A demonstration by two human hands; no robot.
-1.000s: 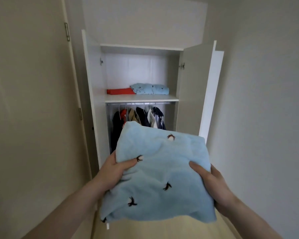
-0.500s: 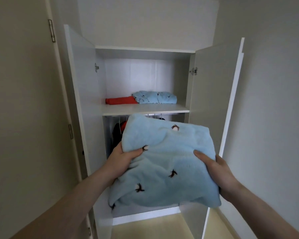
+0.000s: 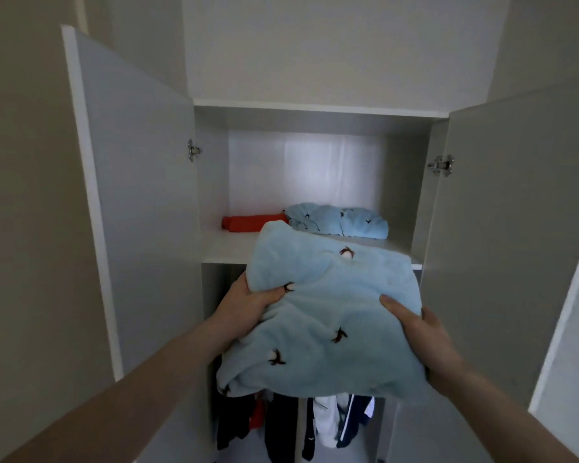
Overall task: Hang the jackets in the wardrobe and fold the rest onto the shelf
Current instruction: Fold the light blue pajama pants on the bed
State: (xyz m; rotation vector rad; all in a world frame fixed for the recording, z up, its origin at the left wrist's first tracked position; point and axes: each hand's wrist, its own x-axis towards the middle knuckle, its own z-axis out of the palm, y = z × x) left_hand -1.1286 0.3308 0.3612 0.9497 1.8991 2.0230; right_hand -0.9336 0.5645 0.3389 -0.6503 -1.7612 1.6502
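A folded light-blue fleece garment (image 3: 328, 315) with small dark embroidered marks is held up in front of the open white wardrobe. My left hand (image 3: 248, 305) grips its left edge, thumb on top. My right hand (image 3: 418, 329) grips its right edge, thumb on top too. Its far edge hangs level with the front lip of the shelf (image 3: 229, 248). On the shelf lie a folded red garment (image 3: 251, 222) at the left and a folded light-blue garment (image 3: 341, 220) at the right. Several jackets (image 3: 281, 426) hang below the shelf, partly hidden by the held garment.
The left wardrobe door (image 3: 137, 182) and the right wardrobe door (image 3: 502, 208) stand wide open on either side of me. Plain walls flank the wardrobe. Bare shelf surface shows in front of the red garment.
I have stepped closer to the wardrobe and raised the blue garment from below the shelf to shelf height. Both hands keep the same grip.
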